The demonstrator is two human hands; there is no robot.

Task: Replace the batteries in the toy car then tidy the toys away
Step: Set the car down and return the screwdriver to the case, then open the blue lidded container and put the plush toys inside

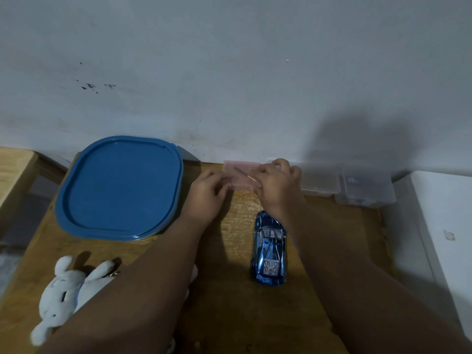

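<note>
shiny blue toy car (270, 249), blue lid (120, 187), pink case (241, 175), white plush rabbit (63, 297)

**Both hands on one small box**

Two bare forearms reach forward from the lower edge of the view and converge. The left hand (207, 191) lies knuckles up with its fingers curled, fingertips pinching the left end of a small, flat box of pink translucent plastic (242, 175). The right hand (277, 185) arches over the box's right end, fingers bent down round it. The hands are near each other but apart.
</note>
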